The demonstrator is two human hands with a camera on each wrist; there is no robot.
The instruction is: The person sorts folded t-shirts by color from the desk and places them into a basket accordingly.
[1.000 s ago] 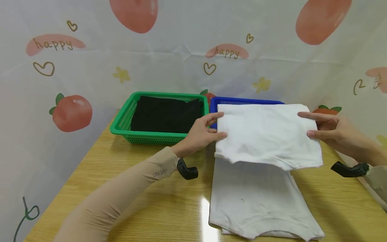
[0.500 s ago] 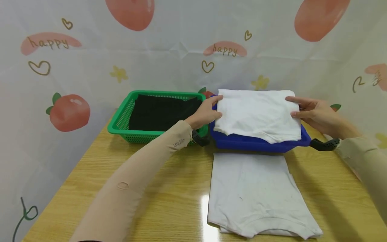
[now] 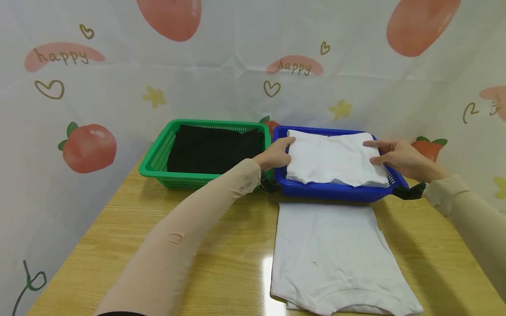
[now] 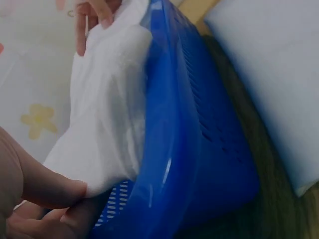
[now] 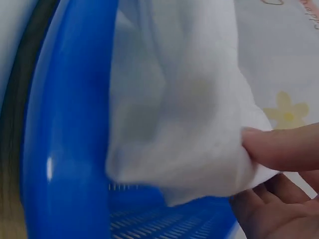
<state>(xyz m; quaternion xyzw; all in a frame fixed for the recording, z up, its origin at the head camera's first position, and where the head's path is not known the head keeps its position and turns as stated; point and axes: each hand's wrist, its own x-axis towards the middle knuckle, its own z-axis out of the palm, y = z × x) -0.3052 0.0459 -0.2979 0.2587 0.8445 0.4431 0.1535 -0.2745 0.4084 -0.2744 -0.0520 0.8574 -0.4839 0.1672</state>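
A folded white T-shirt [image 3: 332,158] lies level within the rim of the blue basket [image 3: 316,191]. My left hand [image 3: 276,153] pinches its left end; in the left wrist view, the thumb [image 4: 62,191] presses the cloth against the fingers beneath. At the opposite end, my right hand [image 3: 405,159] holds the folded edge between thumb and fingers, as the right wrist view shows with the hand [image 5: 284,174] at the cloth's corner. Part of the slotted basket floor [image 5: 164,219] shows under the fabric. Nearer me, a second white T-shirt [image 3: 340,250] lies folded on the table, neckline towards me.
Left of the blue basket stands a green basket [image 3: 186,181] with folded black cloth [image 3: 213,149] inside. Both stand at the back of the wooden table [image 3: 221,263], close to a white printed wall covering [image 3: 221,87].
Both hands have carried the folded white T-shirt forward from above the second shirt, then lowered it into the blue basket. The second shirt and green basket have stayed put.
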